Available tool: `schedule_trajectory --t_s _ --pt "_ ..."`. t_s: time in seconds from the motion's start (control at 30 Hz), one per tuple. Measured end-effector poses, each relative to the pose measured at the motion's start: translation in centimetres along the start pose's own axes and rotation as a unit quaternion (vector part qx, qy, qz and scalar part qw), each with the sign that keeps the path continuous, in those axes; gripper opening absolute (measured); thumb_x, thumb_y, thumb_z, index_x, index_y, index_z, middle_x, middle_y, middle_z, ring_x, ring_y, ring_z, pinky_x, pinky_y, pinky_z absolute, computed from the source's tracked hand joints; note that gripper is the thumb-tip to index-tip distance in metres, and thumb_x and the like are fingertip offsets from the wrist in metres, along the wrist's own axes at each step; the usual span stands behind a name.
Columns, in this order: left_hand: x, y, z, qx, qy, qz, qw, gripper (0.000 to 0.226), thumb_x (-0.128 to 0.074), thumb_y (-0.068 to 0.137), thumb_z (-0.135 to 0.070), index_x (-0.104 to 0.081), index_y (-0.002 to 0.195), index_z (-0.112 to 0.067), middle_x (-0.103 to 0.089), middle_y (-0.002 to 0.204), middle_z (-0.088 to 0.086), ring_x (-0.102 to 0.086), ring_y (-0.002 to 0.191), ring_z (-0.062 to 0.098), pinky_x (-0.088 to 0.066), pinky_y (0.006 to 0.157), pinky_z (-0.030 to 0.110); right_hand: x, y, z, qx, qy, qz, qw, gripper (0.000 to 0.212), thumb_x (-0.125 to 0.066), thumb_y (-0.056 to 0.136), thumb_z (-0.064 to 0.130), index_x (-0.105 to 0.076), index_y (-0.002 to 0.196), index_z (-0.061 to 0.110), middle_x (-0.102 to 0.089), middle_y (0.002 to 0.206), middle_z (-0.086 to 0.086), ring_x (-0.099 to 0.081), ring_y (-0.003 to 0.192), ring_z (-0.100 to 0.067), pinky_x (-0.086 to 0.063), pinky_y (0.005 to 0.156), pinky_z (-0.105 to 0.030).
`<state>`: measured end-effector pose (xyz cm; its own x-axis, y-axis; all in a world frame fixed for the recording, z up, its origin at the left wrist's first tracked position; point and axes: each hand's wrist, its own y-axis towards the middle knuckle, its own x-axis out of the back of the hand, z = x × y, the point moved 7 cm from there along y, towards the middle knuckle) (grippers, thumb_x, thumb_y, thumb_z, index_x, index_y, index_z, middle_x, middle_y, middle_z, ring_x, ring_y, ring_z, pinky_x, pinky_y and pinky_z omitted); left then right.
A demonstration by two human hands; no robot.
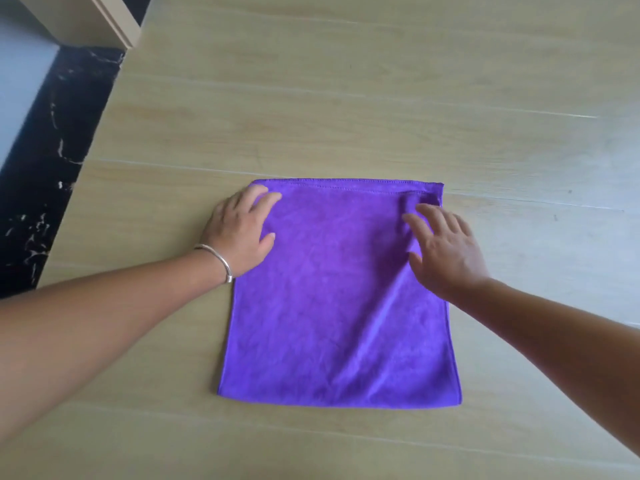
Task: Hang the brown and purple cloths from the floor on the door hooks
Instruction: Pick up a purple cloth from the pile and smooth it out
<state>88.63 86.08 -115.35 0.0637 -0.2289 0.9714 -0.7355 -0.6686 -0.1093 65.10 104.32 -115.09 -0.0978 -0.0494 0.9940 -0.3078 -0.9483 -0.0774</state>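
Note:
A purple cloth (332,299) lies spread flat on the pale wooden floor (346,98), roughly square, with a stitched hem along its far edge. My left hand (239,233), a silver bangle on its wrist, rests on the cloth's far left corner with relaxed fingers. My right hand (446,251) lies over the far right part of the cloth, fingers spread and straight, near a small fold at that corner. Neither hand grips the fabric. No brown cloth, door or hooks are in view.
A black marbled threshold strip (59,161) runs along the left edge of the floor, with a grey surface (17,81) beyond it. The foot of a beige door frame or cabinet (104,19) stands at the top left.

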Motion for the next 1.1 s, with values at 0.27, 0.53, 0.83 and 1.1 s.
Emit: schedule_trajectory --t_s 0.27,0.53,0.83,1.1 --pt "-4.6 -11.8 -7.0 -0.224 0.105 0.151 0.957 0.086 -0.059 0.076 -0.064 -0.041 0.146 -0.017 -0.036 0.153 0.008 -0.032 0.142 0.024 -0.027 0.114 0.049 -2.3 -10.2 6.3 0.201 -0.042 0.119 0.971 0.09 -0.066 0.067 0.062 -0.052 0.137 0.007 -0.046 0.143 -0.019 -0.046 0.132 -0.033 -0.04 0.105 -0.053" --pt "-5.7 -17.6 -5.7 -0.276 0.175 0.173 0.929 0.092 -0.073 0.066 -0.062 -0.053 0.136 -0.006 -0.042 0.148 0.014 -0.043 0.135 0.031 -0.045 0.097 0.057 -4.7 -17.0 5.2 0.231 -0.073 0.183 0.953 0.08 -0.069 0.064 0.036 -0.053 0.134 0.002 -0.04 0.144 -0.027 -0.044 0.131 -0.041 -0.046 0.094 -0.058" --pt "-5.2 -17.2 -7.9 -0.283 0.176 0.078 0.94 0.071 0.0 0.096 0.0 -0.066 0.122 -0.006 -0.058 0.135 0.011 -0.061 0.117 0.031 -0.058 0.075 0.048 -4.1 -15.3 5.4 0.271 -0.08 0.065 0.957 0.047 -0.034 0.085 0.01 -0.067 0.119 0.008 -0.059 0.13 -0.021 -0.062 0.113 -0.034 -0.057 0.071 -0.037" --pt "-2.3 -12.1 -6.0 -0.228 0.047 0.118 0.965 0.053 -0.073 0.04 -0.001 -0.077 0.091 -0.011 -0.074 0.101 0.004 -0.073 0.078 0.018 -0.055 0.045 0.026 -2.3 -12.1 4.6 0.287 -0.009 0.054 0.956 0.044 -0.035 0.078 0.011 -0.074 0.099 0.015 -0.07 0.113 -0.005 -0.069 0.096 -0.021 -0.055 0.053 -0.028"
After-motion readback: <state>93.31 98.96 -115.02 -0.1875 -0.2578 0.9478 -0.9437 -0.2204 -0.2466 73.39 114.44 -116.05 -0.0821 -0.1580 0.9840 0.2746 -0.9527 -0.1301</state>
